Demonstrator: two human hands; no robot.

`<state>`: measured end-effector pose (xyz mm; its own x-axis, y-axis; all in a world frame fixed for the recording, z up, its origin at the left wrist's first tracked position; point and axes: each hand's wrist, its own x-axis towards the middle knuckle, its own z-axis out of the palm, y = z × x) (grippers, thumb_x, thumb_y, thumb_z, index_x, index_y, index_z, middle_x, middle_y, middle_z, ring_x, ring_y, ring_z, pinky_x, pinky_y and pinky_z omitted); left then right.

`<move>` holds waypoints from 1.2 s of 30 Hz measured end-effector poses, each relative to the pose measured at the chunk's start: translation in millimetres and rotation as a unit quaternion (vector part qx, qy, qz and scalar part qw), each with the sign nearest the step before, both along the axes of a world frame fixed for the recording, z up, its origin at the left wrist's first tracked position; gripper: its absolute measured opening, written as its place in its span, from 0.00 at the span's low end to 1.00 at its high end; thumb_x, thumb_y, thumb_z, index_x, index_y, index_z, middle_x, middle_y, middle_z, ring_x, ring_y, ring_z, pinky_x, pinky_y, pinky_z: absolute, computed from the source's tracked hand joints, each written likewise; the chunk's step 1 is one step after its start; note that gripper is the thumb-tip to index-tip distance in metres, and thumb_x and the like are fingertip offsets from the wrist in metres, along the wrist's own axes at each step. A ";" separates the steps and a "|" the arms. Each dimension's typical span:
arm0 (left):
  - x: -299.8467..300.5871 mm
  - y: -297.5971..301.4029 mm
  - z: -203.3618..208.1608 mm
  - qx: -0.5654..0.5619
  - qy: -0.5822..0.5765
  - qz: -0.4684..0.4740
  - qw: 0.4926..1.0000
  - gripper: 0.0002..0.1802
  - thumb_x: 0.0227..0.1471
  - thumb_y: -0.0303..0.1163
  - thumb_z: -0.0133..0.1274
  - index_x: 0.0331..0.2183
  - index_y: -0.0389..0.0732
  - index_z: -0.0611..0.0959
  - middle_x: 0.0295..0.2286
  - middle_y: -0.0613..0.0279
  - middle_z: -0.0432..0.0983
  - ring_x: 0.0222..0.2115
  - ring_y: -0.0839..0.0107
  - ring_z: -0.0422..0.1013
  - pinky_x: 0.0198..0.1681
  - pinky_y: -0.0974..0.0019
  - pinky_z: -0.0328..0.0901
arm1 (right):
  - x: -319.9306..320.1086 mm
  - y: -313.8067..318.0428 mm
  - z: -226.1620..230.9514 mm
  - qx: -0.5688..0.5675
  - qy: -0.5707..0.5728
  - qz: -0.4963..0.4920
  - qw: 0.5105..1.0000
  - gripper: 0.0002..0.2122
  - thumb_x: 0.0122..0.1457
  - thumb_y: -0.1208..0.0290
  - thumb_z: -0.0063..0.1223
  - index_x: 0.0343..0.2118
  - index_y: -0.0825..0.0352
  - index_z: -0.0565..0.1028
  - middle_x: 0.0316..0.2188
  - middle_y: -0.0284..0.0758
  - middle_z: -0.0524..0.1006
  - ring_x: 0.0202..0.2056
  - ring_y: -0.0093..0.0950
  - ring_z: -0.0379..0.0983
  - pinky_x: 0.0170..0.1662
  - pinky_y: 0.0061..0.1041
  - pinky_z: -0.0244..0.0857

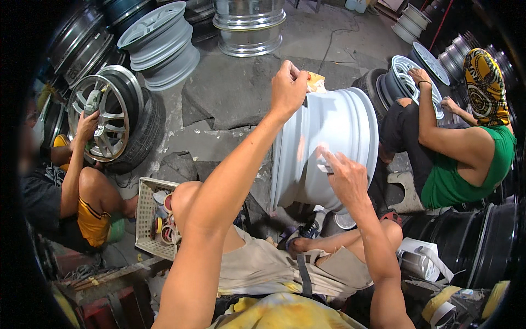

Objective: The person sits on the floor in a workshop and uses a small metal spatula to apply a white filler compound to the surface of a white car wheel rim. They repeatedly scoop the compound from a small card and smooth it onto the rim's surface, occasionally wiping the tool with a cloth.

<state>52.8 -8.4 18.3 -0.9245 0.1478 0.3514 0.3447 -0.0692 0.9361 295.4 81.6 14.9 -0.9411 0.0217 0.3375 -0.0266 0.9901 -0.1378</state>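
A grey wheel rim (329, 142) stands on its edge in front of me, with pale pink smears on its barrel. My left hand (289, 90) is closed at the far upper edge of the rim, pinching a small yellow-orange piece (315, 83) that looks like card or paper; its exact kind is unclear. Against the barrel, my right hand (349, 178) is closed on a small flat whitish piece (323, 167), index finger stretched along the surface near a pink smear. What that piece is does not show clearly.
At left, a person handles a tool at a spoked wheel (107, 129). A person in a green top (466, 164) works on another rim (402, 79) at right. A cream basket (143, 219) with tape rolls stands left of my knee. Stacked rims (249, 27) stand farther back.
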 end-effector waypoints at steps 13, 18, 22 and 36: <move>-94.7 29.7 13.9 0.062 -0.093 -0.006 0.994 0.08 0.53 0.30 0.54 0.28 0.36 0.75 0.26 0.54 0.77 0.24 0.67 0.76 0.31 0.62 0.75 | 32.6 56.6 -24.3 -0.351 0.233 -0.260 0.869 0.18 0.70 0.62 0.45 0.56 0.69 0.74 0.26 0.40 0.75 0.29 0.29 0.70 0.40 0.31 0.66; -64.0 -47.1 63.3 0.025 -0.265 -0.294 0.918 0.16 0.56 0.32 0.54 0.45 0.35 0.76 0.44 0.53 0.75 0.39 0.68 0.77 0.49 0.64 0.75 | 43.7 56.3 -109.7 -0.360 0.195 -0.266 0.873 0.22 0.74 0.60 0.33 0.59 0.72 0.71 0.47 0.52 0.76 0.47 0.45 0.73 0.53 0.37 0.64; 1.6 -129.7 42.9 -0.197 -0.247 -0.372 0.873 0.17 0.54 0.38 0.57 0.44 0.42 0.80 0.48 0.58 0.76 0.47 0.64 0.73 0.53 0.58 0.67 | 25.8 52.6 -114.9 -0.378 0.151 -0.276 0.871 0.24 0.74 0.57 0.32 0.61 0.71 0.68 0.50 0.53 0.75 0.53 0.47 0.71 0.58 0.39 0.61; 59.9 -107.5 -95.6 -0.364 -0.083 -0.387 0.843 0.12 0.49 0.33 0.57 0.23 0.36 0.75 0.22 0.55 0.74 0.28 0.69 0.70 0.31 0.62 0.65 | 9.8 44.3 -124.1 -0.401 0.116 -0.205 0.885 0.24 0.73 0.55 0.34 0.46 0.76 0.73 0.36 0.57 0.77 0.40 0.53 0.74 0.46 0.41 0.65</move>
